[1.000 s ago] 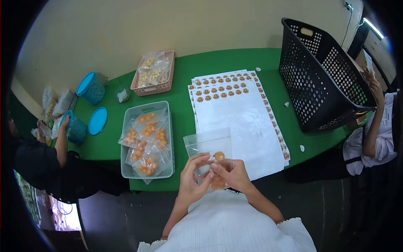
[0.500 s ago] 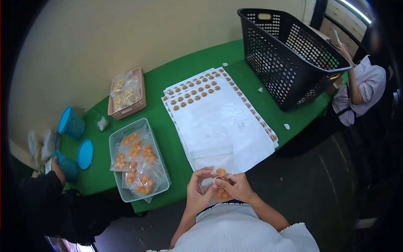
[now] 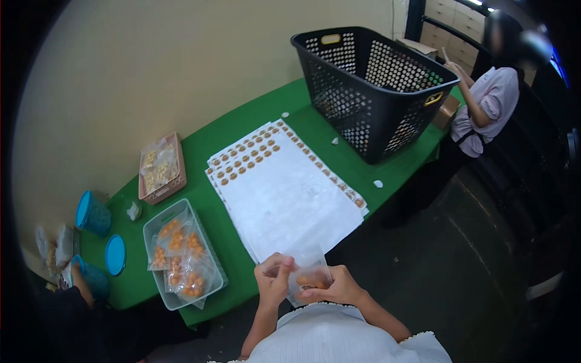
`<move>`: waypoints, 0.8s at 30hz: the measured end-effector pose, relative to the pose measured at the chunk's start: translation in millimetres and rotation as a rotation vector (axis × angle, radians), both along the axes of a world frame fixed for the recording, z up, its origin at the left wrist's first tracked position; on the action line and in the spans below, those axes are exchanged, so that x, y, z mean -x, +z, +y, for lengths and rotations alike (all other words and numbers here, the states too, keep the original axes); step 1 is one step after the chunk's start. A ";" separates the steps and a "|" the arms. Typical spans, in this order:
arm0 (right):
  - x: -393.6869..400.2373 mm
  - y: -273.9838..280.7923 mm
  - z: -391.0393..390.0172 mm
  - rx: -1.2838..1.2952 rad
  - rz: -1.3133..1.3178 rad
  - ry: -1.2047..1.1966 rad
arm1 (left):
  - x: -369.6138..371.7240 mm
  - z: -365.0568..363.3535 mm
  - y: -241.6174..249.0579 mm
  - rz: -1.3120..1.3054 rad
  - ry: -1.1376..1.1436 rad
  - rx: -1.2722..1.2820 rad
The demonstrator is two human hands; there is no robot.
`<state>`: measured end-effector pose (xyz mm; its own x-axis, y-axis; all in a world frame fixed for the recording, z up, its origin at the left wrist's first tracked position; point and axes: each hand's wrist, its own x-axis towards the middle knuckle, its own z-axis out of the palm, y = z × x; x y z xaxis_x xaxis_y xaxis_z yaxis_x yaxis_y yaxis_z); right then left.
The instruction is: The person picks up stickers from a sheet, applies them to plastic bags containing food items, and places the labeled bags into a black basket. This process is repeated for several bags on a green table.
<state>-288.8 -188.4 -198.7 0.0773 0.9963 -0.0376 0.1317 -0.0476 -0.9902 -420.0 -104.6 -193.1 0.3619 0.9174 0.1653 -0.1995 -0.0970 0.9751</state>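
Observation:
Close to my body, both hands grip a clear plastic bag (image 3: 315, 266) with orange ball-shaped snacks inside. My left hand (image 3: 273, 279) pinches the bag's left edge between thumb and fingers. Around the right side is my right hand (image 3: 342, 288), its thumb lying across the front near a small round label that is partly covered. Just beyond my hands lies a stack of white sticker sheets (image 3: 284, 187), with round brown stickers left along the far and right edges. To the left, a pale tray (image 3: 221, 281) holds several similar bags of orange snacks.
A tall black basket (image 3: 342, 88) stands at the table's far right. A pink basket (image 3: 162, 198) with bagged pale snacks, blue-lidded tubs (image 3: 94, 215) and a loose blue lid (image 3: 115, 255) are leftward. White scraps (image 3: 378, 184) dot the green cloth. People stand at both sides.
The camera view has turned, so the table items appear farther left and mostly lower. My left hand has moved from the label area to the bag's edge, and the bag's front is more exposed.

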 end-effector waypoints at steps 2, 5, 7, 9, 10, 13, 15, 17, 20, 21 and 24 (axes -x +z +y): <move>-17.2 -4.9 -10.9 -0.087 0.044 -0.033 | -17.9 -15.0 -0.5 0.035 -0.097 -0.081; -39.9 10.4 -30.6 -0.324 0.167 -0.107 | -44.6 -40.5 -3.9 0.004 -0.242 -0.113; -55.1 15.7 -46.9 -0.404 0.003 -0.133 | -61.6 -58.4 -0.9 -0.024 -0.264 -0.137; -68.2 14.2 -63.7 -0.564 -0.244 -0.249 | -75.7 -75.7 3.1 0.103 -0.233 -0.312; -76.9 14.8 -73.7 -0.576 -0.259 -0.256 | -83.5 -84.2 11.2 0.130 -0.277 -0.431; -103.8 15.9 -103.3 -0.608 -0.466 -0.544 | -109.9 -120.1 22.8 0.235 -0.302 -0.461; -117.9 9.7 -126.2 -0.610 -0.484 -0.573 | -125.5 -133.8 13.6 0.230 -0.297 -0.482; -128.8 6.9 -146.0 -0.604 -0.488 -0.629 | -142.7 -146.4 10.2 0.228 -0.283 -0.517; -140.4 2.3 -175.3 -0.570 -0.310 -0.725 | -164.2 -168.4 10.5 0.181 -0.348 -0.572; -145.5 -0.8 -184.3 -0.582 -0.308 -0.762 | -171.9 -174.5 9.1 0.168 -0.357 -0.571; -159.0 -6.7 -214.8 -0.500 -0.325 -0.846 | -196.8 -187.2 2.7 0.118 -0.492 -0.536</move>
